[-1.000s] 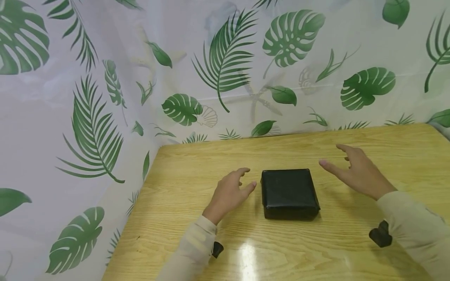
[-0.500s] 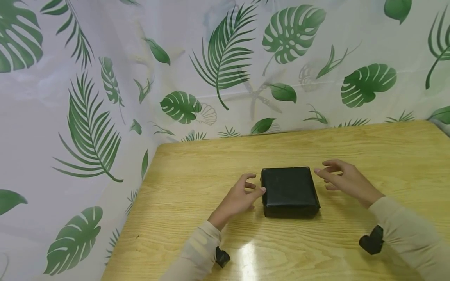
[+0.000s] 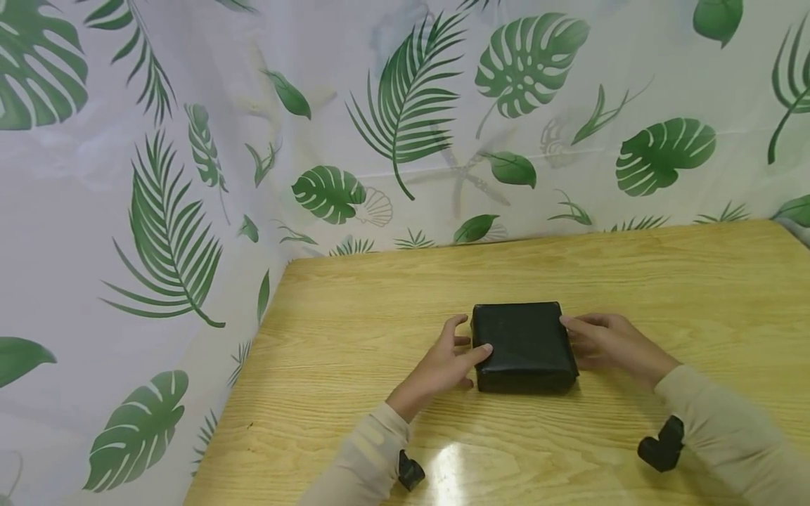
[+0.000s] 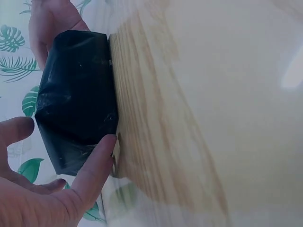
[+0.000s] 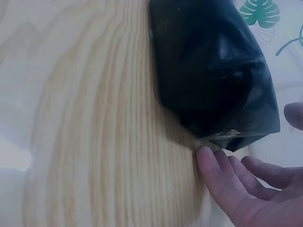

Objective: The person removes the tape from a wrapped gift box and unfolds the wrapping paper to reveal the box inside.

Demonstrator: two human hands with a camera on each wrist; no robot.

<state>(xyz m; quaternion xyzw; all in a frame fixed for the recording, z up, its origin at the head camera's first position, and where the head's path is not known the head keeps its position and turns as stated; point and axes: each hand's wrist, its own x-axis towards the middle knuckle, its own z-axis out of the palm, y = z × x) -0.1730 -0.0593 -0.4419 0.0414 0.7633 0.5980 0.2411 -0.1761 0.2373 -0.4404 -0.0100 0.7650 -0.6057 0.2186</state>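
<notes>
A flat black box (image 3: 524, 339), wrapped in shiny creased plastic, lies on the wooden table (image 3: 354, 302). My left hand (image 3: 439, 365) is at its left side, thumb above the top's left edge in the head view. In the left wrist view a finger (image 4: 100, 158) touches the box's lower edge, while the thumb (image 4: 18, 130) stands just off it. My right hand (image 3: 610, 344) is at the right side, fingers partly hidden behind the box. From the right wrist, its fingertips (image 5: 207, 156) are close beside the lower corner; contact is unclear. The right thumb (image 5: 294, 115) is apart from the wrapping.
A white curtain (image 3: 418, 140) printed with green leaves hangs behind the table and along its left side. Black wrist devices are strapped below both sleeves, the left device (image 3: 411, 471) and the right device (image 3: 662, 444). A bright reflection lies on the table's near part.
Both hands have moved in toward the box, the left rightward and the right leftward and down. The box has stayed in place.
</notes>
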